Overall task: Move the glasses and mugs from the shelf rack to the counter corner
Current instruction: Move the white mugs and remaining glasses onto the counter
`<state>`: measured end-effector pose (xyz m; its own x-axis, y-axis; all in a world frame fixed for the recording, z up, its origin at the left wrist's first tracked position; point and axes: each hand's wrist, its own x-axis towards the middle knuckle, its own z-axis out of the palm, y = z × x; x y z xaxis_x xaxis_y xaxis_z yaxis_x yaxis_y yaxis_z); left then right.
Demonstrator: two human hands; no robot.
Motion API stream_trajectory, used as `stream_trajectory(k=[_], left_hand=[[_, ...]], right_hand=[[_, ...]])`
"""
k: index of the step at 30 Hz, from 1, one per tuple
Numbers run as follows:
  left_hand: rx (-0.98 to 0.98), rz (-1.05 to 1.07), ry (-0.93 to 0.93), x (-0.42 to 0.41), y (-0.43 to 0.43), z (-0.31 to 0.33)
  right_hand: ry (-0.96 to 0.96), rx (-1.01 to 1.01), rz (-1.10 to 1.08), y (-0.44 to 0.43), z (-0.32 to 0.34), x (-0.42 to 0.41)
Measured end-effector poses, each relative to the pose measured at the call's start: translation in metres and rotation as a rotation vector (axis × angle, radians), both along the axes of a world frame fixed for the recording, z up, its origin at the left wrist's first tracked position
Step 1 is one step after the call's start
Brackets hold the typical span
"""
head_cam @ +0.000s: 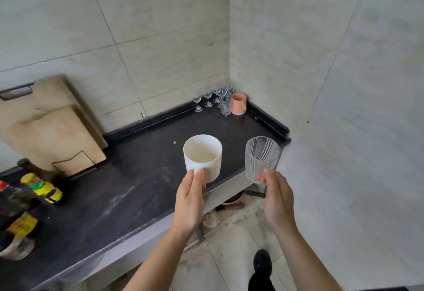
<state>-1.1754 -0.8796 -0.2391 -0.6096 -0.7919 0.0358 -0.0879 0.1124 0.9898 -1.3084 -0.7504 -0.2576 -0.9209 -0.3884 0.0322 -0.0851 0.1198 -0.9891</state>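
Observation:
My left hand (191, 195) grips a white mug (203, 156) by its handle, holding it upright over the dark counter (128, 187) near the front edge. A clear striped glass (261, 158) is held by its base in my right hand (276, 195), just past the counter's right end. In the far corner stand several small stemmed glasses (207, 100), a tall clear glass (225, 105) and a pink mug (239, 103).
Two wooden cutting boards (49, 125) lean in a wire stand against the tiled wall at left. Sauce bottles (41, 187) crowd the counter's left end. A raised black lip (268, 118) edges the counter's back and right side. The floor and a black shoe (262, 262) show below.

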Motion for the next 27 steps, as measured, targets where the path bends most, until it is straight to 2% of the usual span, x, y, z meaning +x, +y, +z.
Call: stream_trajectory(k=[6,13,21,27], left_hand=[[0.058,0.074,-0.119,-0.095,-0.070,-0.024],[0.091,0.247,-0.101,-0.179,-0.150,-0.007],[0.164,0.350,-0.110,-0.228,-0.238,-0.041],[0.314,0.261,-0.128,-0.257,-0.301,-0.080]], right_hand=[[-0.056,0.042,0.145,-0.090,-0.022,-0.105],[-0.031,0.133,0.360,-0.198,-0.011,-0.213],[-0.015,0.218,0.485,-0.295,-0.025,-0.269],[-0.018,0.337,0.464,-0.354,-0.052,-0.288]])
